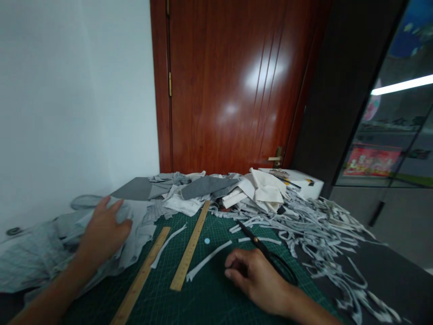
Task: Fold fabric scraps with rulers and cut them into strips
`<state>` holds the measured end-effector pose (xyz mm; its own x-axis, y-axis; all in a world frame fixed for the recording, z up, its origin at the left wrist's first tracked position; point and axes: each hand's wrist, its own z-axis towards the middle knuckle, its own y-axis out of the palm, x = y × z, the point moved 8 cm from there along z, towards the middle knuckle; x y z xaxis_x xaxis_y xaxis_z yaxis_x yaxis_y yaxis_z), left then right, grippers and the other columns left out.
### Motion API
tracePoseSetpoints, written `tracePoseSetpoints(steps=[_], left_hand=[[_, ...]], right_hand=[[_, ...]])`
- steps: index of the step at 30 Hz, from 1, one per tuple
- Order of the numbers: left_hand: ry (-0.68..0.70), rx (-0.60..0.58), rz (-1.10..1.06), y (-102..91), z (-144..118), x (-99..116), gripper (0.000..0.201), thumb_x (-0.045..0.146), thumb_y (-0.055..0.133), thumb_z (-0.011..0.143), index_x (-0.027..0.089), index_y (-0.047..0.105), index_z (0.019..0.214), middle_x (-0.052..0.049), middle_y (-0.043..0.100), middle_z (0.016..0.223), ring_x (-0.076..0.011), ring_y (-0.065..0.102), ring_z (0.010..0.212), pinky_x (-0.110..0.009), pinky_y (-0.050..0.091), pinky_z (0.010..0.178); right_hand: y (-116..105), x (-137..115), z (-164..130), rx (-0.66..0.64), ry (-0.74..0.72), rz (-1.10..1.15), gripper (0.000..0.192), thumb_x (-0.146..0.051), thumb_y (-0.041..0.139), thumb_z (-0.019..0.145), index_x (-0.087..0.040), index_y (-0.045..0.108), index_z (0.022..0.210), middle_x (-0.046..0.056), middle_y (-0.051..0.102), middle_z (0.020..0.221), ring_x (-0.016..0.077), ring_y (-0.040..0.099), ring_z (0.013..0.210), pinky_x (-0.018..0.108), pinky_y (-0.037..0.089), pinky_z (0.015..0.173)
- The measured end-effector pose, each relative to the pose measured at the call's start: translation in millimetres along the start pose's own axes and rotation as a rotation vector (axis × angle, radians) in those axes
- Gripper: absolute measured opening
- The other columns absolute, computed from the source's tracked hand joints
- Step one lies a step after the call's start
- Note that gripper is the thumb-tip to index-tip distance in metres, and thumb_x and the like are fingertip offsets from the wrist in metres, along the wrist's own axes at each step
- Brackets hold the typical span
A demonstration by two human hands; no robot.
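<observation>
My left hand (103, 232) lies flat on a pale grey cloth (135, 225) at the left of the table, fingers spread over it. My right hand (259, 280) rests on the green cutting mat (203, 302) with fingers curled, beside the handles of black scissors (267, 253); whether it grips them I cannot tell. Two wooden rulers (189, 250) (142, 277) lie on the mat between my hands. Thin cut cloth strips (208, 259) lie by the rulers.
A heap of grey and white cloth pieces (237, 189) sits at the table's far edge. Many cut strips (321, 225) pile at the right. A white box (301, 183) stands behind them. A brown door (233, 85) is beyond the table.
</observation>
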<state>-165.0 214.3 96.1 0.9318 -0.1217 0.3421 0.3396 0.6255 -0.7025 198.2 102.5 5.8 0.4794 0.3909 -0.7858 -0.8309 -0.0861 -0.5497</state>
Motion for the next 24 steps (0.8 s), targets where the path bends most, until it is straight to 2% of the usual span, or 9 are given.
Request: tracePoseSetpoints(steps=[2,5,6,8,11,14,16,18,24], left_hand=[[0.118,-0.07,0.004,12.7,1.4,22.1,0.056,0.026,0.055,0.085,0.002,0.06,0.135,-0.028,0.047,0.157,-0.0465,0.039,0.152,-0.057,0.035,0.126],[0.32,-0.236,-0.019,46.9,7.0,63.4,0.034,0.018,0.057,0.095,0.013,0.067,0.128,-0.018,0.059,0.149,-0.0351,0.051,0.144,-0.051,0.039,0.124],[0.379,-0.303,-0.028,62.2,9.2,75.9,0.028,0.022,0.062,0.098,0.016,0.069,0.125,-0.015,0.065,0.14,-0.0317,0.059,0.135,-0.051,0.044,0.119],[0.451,-0.419,-0.027,94.5,14.4,94.0,0.031,0.035,0.068,0.101,0.018,0.067,0.126,-0.011,0.067,0.134,-0.0287,0.066,0.122,-0.054,0.054,0.105],[0.48,-0.544,-0.031,137.4,21.6,104.7,0.036,0.037,0.068,0.101,0.018,0.065,0.131,-0.011,0.066,0.134,-0.0272,0.068,0.115,-0.05,0.059,0.097],[0.431,-0.6,-0.063,160.8,31.1,101.5,0.036,0.037,0.068,0.101,0.018,0.064,0.132,-0.011,0.066,0.134,-0.0266,0.068,0.113,-0.049,0.06,0.095],[0.37,-0.591,-0.118,162.4,43.4,97.2,0.037,0.037,0.068,0.101,0.018,0.064,0.132,-0.011,0.066,0.133,-0.0264,0.068,0.112,-0.048,0.06,0.094],[0.285,-0.536,-0.2,153.3,62.8,93.4,0.037,0.037,0.068,0.101,0.017,0.064,0.132,-0.011,0.066,0.132,-0.0262,0.069,0.111,-0.048,0.06,0.093],[0.015,-0.195,-0.589,89.1,125.4,98.0,0.035,0.039,0.066,0.103,0.017,0.063,0.13,-0.01,0.068,0.125,-0.0237,0.07,0.103,-0.044,0.062,0.087]], right_hand=[[-3.4,-2.0,-9.0,0.004,-0.039,-0.068,0.005,-0.024,0.069,0.091,-0.022,0.072,0.088,-0.002,0.063,0.068,0.0153,0.053,0.059,0.027,0.035,0.056],[-5.6,-1.3,-16.2,0.02,-0.075,-0.125,0.015,-0.03,0.063,0.096,-0.022,0.07,0.086,0.0,0.064,0.069,0.0169,0.055,0.06,0.028,0.037,0.057],[-5.5,-0.4,-17.1,0.031,-0.083,-0.135,0.018,-0.031,0.061,0.098,-0.021,0.07,0.086,0.0,0.064,0.069,0.0176,0.056,0.06,0.028,0.038,0.058],[-3.8,2.5,-17.8,0.049,-0.091,-0.145,0.023,-0.035,0.058,0.1,-0.021,0.069,0.086,0.002,0.065,0.07,0.0189,0.058,0.061,0.029,0.04,0.059],[1.8,8.3,-19.7,0.045,-0.098,-0.15,0.026,-0.036,0.055,0.102,-0.021,0.07,0.087,0.004,0.069,0.071,0.0199,0.063,0.062,0.029,0.044,0.059],[5.9,12.7,-24.8,0.02,-0.129,-0.174,0.026,-0.035,0.055,0.102,-0.021,0.072,0.089,0.005,0.073,0.074,0.0204,0.068,0.064,0.028,0.049,0.059],[5.6,14.4,-28.2,0.019,-0.154,-0.186,0.025,-0.034,0.056,0.102,-0.021,0.073,0.09,0.005,0.074,0.072,0.02,0.069,0.062,0.028,0.049,0.058],[3.4,16.3,-29.7,0.028,-0.16,-0.188,0.023,-0.033,0.058,0.101,-0.022,0.074,0.089,0.004,0.074,0.071,0.0193,0.07,0.061,0.027,0.05,0.056],[-4.5,14.1,-24.7,0.067,-0.183,-0.202,0.025,-0.036,0.057,0.103,-0.023,0.073,0.088,0.003,0.073,0.069,0.0191,0.069,0.058,0.028,0.051,0.054]])
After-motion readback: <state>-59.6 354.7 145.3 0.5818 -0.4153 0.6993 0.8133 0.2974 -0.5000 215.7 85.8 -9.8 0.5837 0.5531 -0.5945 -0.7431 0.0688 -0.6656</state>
